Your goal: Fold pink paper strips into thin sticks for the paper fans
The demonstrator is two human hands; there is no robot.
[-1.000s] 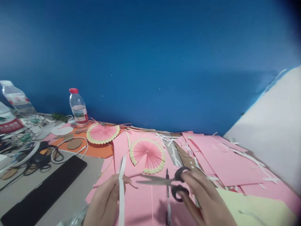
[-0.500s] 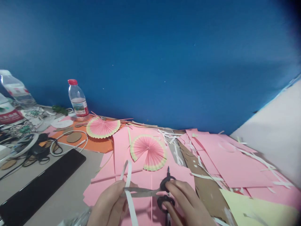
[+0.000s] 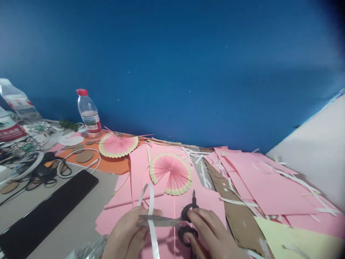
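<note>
My left hand [image 3: 128, 230] is closed on a narrow white paper strip [image 3: 153, 233], which loops up over the fingers and hangs down in front. My right hand [image 3: 211, 233] has its fingers in the black handles of a pair of scissors [image 3: 172, 222]. The blades point left and lie across the strip, close to my left fingers; whether they cut into it I cannot tell. Under both hands lies pink paper [image 3: 161, 205]. A pleated pink paper fan [image 3: 172, 172] with a pale yellow rim rests just beyond, and a pen [image 3: 194, 198] stands out behind the scissors.
A second pleated fan [image 3: 118, 145] lies on orange paper [image 3: 107, 165]. A red-capped bottle [image 3: 90, 115] stands at the back, by the blue wall. On the left are a black phone-like slab [image 3: 51, 212] and tangled cables [image 3: 45, 172]. Pink sheets [image 3: 272, 187] and cardboard [image 3: 237, 223] lie right.
My right hand has brought the scissors left and slightly down, so the blades now cross the white strip. The strip's top has curled into a loop. The view has shifted a little.
</note>
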